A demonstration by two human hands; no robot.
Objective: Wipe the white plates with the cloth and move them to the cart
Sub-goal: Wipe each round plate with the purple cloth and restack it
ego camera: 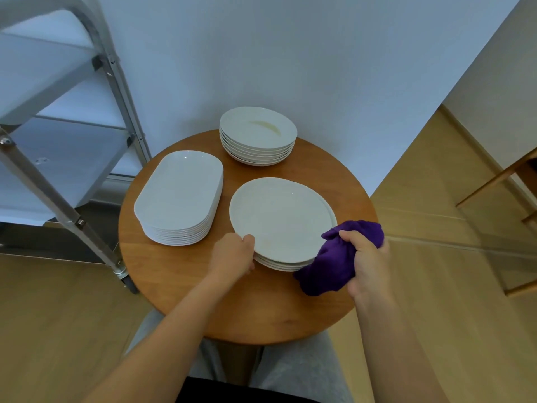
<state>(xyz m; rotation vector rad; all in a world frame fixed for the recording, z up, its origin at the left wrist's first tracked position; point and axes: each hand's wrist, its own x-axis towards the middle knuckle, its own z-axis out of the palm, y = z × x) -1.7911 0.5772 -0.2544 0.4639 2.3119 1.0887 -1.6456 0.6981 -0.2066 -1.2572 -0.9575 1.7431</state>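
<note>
— Where is the plate sitting that the person is working on?

— The top round plate [282,218] is lying on a short stack of round plates [286,264] at the near right of the round wooden table [180,289]. The left hand [232,254] is gripping its near left rim, the thumb lying over the edge and the other fingers curling under it, out of sight.

— And the cloth?

— The purple cloth [337,257] is sitting bunched in the right hand [367,257], whose fingers are clamping around it. That hand is hovering just beside the stack's right edge, and a fold of the cloth is hanging down in front of the lower plates; whether it is touching them cannot be told.

— What else is standing on the table?

— A stack of oblong white platters [180,196] is resting at the left, just beside the round stack. A stack of deep white plates [258,135] is standing at the far side near the wall, its top one showing a yellowish smear.

— Where is the cart?

— The metal cart [58,117], with its pale shelves, is standing to the left of the table, close to its edge. The person's grey-trousered legs are showing beneath the near rim of the table.
</note>
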